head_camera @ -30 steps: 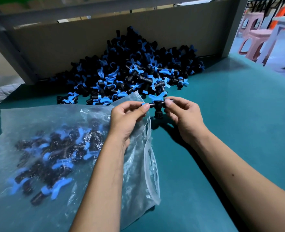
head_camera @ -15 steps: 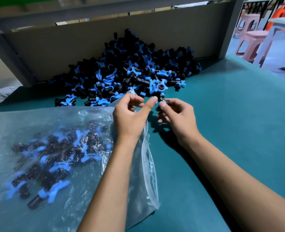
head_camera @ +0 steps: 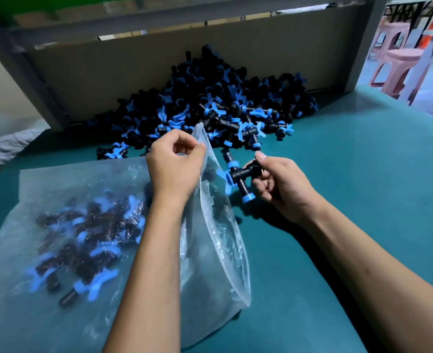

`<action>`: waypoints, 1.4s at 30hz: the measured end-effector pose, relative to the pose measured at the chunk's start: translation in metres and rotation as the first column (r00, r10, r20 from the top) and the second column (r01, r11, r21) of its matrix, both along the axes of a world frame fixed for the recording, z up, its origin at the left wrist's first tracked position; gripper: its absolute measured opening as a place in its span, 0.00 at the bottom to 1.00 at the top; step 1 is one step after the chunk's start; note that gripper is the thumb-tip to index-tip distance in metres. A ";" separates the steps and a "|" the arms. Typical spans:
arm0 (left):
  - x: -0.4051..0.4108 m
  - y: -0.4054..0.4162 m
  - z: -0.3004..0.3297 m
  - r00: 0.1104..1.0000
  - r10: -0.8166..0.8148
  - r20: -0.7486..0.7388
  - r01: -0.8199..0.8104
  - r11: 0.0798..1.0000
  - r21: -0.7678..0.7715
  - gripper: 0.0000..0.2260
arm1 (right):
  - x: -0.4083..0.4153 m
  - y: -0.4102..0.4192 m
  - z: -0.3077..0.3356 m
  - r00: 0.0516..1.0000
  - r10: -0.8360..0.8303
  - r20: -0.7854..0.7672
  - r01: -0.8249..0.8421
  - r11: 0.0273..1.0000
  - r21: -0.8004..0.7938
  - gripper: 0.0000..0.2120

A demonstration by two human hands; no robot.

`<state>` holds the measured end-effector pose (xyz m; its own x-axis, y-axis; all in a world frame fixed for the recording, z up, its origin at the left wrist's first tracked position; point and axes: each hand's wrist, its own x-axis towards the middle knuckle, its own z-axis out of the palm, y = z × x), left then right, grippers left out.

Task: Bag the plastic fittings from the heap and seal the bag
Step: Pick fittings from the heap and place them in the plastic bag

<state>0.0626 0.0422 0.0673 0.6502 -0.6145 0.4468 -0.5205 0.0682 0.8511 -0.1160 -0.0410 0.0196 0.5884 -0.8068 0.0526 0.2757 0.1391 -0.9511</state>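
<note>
Whereas a second ago both hands shared one fitting above the bag mouth, I now log them apart, each on its own job. Left hand (head_camera: pixel 176 164) has moved to the upper lip of the clear plastic bag (head_camera: pixel 218 240), pinching the film between thumb and curled fingers and lifting it so the mouth stands open toward the right. Right hand (head_camera: pixel 277 180) alone holds the black tee fitting with blue collars (head_camera: pixel 238 178), fingers curled round one arm of the tee, thumb up; the part hangs just beside the raised lip, not yet inside. A batch of like fittings already lies in the bag toward its closed left end, seen blurred through the film. Main heap (head_camera: pixel 210 103) sits behind on the green table (head_camera: pixel 350 174), piled against a cardboard panel (head_camera: pixel 108 72), still large. My reading: the handover from inspection or alignment to insertion is complete, and the next move is a short leftward pass through the opening. Risk noted: the blue wing could snag the lip. Sealing looks some way off, given how much of the heap is left. Zip strip not clearly resolved along the lip.
</note>
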 end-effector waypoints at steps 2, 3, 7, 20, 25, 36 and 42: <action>0.001 0.004 0.009 0.999 0.000 0.033 0.001 1.000 -0.030 0.05 | 0.009 0.009 0.007 0.989 0.058 -0.136 -0.076 0.988 -0.136 0.23; 0.000 0.005 0.012 0.999 -0.004 0.054 0.006 0.999 -0.036 0.05 | 0.013 0.015 0.012 0.977 0.068 -0.203 -0.110 0.972 -0.206 0.22; -0.004 0.011 0.027 0.996 -0.009 0.090 0.016 0.997 -0.071 0.04 | 0.040 0.043 0.029 0.915 0.078 -0.396 -0.230 0.906 -0.355 0.23; -0.009 0.004 0.020 1.000 -0.011 -0.021 0.007 0.986 -0.165 0.08 | 0.081 0.030 0.035 0.958 -0.171 -0.229 0.117 0.966 -0.232 0.09; -0.019 -0.007 -0.010 0.997 -0.019 -0.081 0.014 0.998 -0.062 0.04 | 0.066 -0.051 0.009 0.379 -0.740 -0.555 0.105 0.631 -0.769 0.21; -0.017 -0.015 -0.042 0.999 -0.019 -0.028 0.022 0.994 0.111 0.05 | 0.028 -0.078 -0.004 0.499 -0.594 -0.631 -0.124 0.671 -0.731 0.17; -0.017 -0.015 -0.044 0.996 -0.067 -0.060 0.073 0.990 0.120 0.06 | -0.009 -0.043 0.000 0.728 -0.522 -0.445 0.097 0.720 -0.687 0.15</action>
<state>0.0455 0.0272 0.0229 0.6254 -0.7070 0.3301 -0.4698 -0.0033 0.8828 -0.1248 -0.0843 0.0195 0.3854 -0.8645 0.3226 -0.4317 -0.4779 -0.7650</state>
